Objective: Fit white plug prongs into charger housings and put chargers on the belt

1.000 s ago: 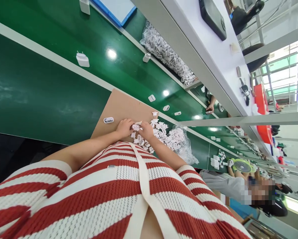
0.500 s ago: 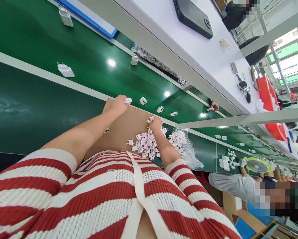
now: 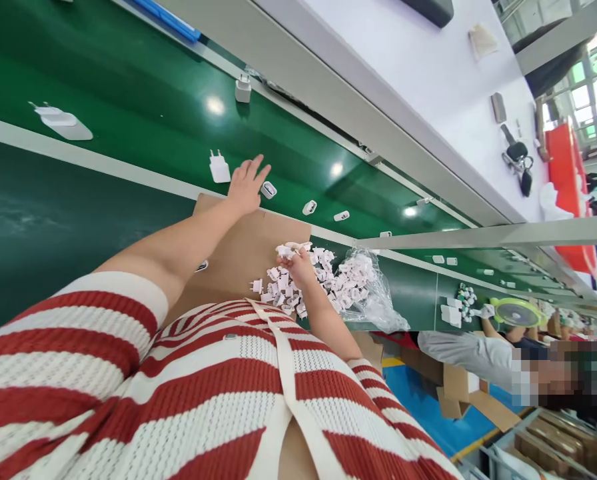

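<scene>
My left hand (image 3: pixel 247 185) is over the edge of the green belt (image 3: pixel 168 120), fingers spread and holding nothing. A white two-pin charger (image 3: pixel 219 167) lies just left of it, and a white open-ended housing (image 3: pixel 268 190) is by its fingertips. My right hand (image 3: pixel 298 265) is closed on white plug pieces (image 3: pixel 286 252) above a heap of similar pieces (image 3: pixel 283 290). The heap lies at the right edge of a brown cardboard sheet (image 3: pixel 233 250). More white housings (image 3: pixel 309 207) sit along the belt.
A clear plastic bag (image 3: pixel 378 300) of white pieces lies right of the heap. Behind the belt, a white shelf (image 3: pixel 408 87) holds keys (image 3: pixel 517 152). A pale post (image 3: pixel 458 237) crosses at right. Another person's gloved hand (image 3: pixel 487 311) is near a green fan (image 3: pixel 518 312).
My left hand has let go of a white piece and opened; a two-pin charger now lies beside it. My right hand has shifted slightly down and left, with pieces raised in its fingers.
</scene>
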Demonstrator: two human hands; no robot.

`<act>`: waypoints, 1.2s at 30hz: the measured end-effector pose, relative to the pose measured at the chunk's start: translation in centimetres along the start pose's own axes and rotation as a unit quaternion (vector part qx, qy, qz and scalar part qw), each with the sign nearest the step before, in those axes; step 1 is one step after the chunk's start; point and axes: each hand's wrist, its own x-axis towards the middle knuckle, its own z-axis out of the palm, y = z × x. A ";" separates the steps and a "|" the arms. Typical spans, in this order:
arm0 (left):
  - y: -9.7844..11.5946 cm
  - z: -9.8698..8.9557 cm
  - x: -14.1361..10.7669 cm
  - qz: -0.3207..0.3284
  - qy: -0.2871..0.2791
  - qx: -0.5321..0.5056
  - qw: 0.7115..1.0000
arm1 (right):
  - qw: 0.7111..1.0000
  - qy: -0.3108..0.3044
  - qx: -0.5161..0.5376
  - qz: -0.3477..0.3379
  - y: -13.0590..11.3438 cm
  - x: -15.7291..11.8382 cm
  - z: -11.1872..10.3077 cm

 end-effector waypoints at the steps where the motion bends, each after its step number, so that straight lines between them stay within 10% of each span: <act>1: 0.3 0.4 0.7 0.021 -0.045 0.000 0.999 | 1.000 -0.016 0.022 0.010 0.1 -0.6 0.2; 7: 1.9 0.7 1.8 -0.013 -0.092 0.013 0.996 | 0.994 -0.080 0.065 -0.030 0.1 -2.6 0.4; 16: 5.1 1.7 -13.8 -0.011 -0.055 -0.090 0.994 | 0.996 -0.047 -0.049 -0.053 1.1 -2.0 0.1; 21: 3.9 4.5 -18.5 -0.042 -0.004 -0.176 0.983 | 0.976 -0.010 -0.186 -0.114 1.6 -1.7 0.1; 24: 3.0 6.0 -19.1 -0.024 0.024 -0.229 0.973 | 0.895 0.010 -0.385 -0.225 1.3 -1.6 0.7; 30: 2.5 7.6 -19.0 -0.025 0.035 -0.250 0.967 | 0.613 -0.071 -0.725 -0.304 0.8 -1.4 3.1; 36: 2.8 8.1 -18.7 -0.033 0.028 -0.257 0.966 | 0.620 -0.077 -0.724 -0.293 0.0 -0.8 2.6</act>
